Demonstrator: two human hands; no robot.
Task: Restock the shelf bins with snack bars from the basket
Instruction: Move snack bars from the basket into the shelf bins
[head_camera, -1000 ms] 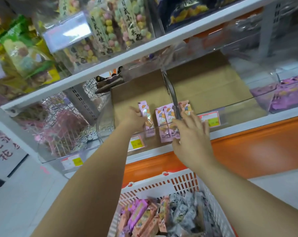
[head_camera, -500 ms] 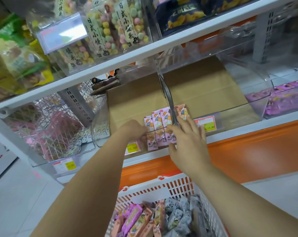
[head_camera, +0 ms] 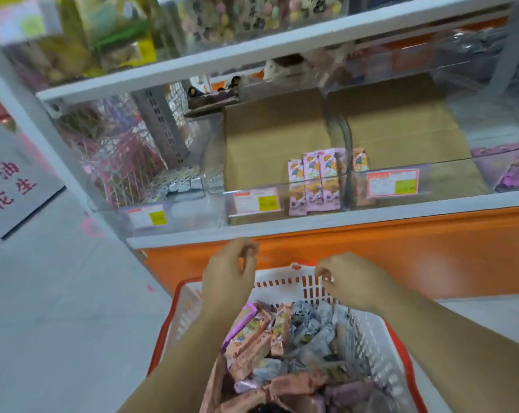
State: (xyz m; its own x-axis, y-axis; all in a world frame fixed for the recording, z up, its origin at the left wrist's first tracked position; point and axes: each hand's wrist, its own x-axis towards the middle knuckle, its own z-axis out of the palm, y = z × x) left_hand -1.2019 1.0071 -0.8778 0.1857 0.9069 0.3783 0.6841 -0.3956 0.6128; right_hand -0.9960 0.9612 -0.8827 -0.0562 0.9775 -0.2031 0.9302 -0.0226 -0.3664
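we can't read the price tags [head_camera: 392, 182], too smeared. our forearms [head_camera: 192, 338] hide part of the basket [head_camera: 282, 283], its near end cut by the bottom edge. top-shelf packets [head_camera: 252, 16] blur out.

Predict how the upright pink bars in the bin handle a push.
Probably tip like dominoes: the bars stand tall and narrow in a row, with open bin behind them. Likely light and fairly stiff: small packs holding straight edges.

A pale grey floor [head_camera: 58, 308] fills the near left. Beyond it rise white shelf boards [head_camera: 192, 65] on an orange base panel [head_camera: 401, 257], with a grey perforated upright [head_camera: 160, 123] behind. At far left stands a white sign [head_camera: 7, 186] with red characters.
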